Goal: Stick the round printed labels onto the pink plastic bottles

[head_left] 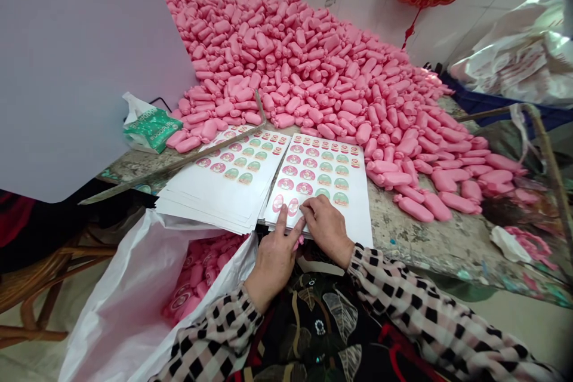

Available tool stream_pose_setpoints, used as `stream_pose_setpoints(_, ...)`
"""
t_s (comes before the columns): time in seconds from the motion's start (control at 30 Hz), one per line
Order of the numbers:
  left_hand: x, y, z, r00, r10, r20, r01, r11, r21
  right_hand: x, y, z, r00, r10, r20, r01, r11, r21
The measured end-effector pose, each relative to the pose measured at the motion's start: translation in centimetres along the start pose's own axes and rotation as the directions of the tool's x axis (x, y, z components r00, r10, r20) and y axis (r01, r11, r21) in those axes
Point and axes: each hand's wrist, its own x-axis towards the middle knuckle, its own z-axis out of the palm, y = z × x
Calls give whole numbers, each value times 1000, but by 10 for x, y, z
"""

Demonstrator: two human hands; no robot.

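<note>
My left hand [276, 250] is at the table's front edge, with its index finger stretched onto a sheet of stickers [358, 221]. The end of a small pink sausage-shaped piece [299, 241] shows under its fingers; most of it is hidden. My right hand [327, 224] has its fingers bunched on the sheet, the tips at the right edge of an oval pink sticker [293, 208]. Whether they grip that sticker is too small to tell. Pink and green stickers cover the sheet in rows. Left of it lies a second stack of sticker sheets [201, 194], fanned at the edges.
A large heap of pink sausage-shaped pieces [286, 59] covers the table's back. An open white sack [116, 286] with pink pieces stands at front left. A metal bar [179, 164] crosses the left stack. A green tissue pack [154, 128] lies beside a pale panel [80, 71].
</note>
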Motion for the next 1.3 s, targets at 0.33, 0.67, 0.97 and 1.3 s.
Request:
stream_pose_setpoints(0.33,-1,0,0,1000,-3,-18,3,1000,-6,14,9,-8,1000,5,-18,-8,987,-160)
stream_pose_setpoints(0.67,-1,0,1,1000,-6,-10,6,1000,-3,19,1,-12,996,-48,79,68,957,-283)
stream_pose_setpoints(0.97,-2,0,0,1000,-2,-7,2,1000,-2,19,1,-13,995,-27,96,49,970,-240)
stream_pose_setpoints(1.3,-1,-1,1,1000,-10,15,9,1000,14,17,2,-3,1000,16,18,-14,994,-111)
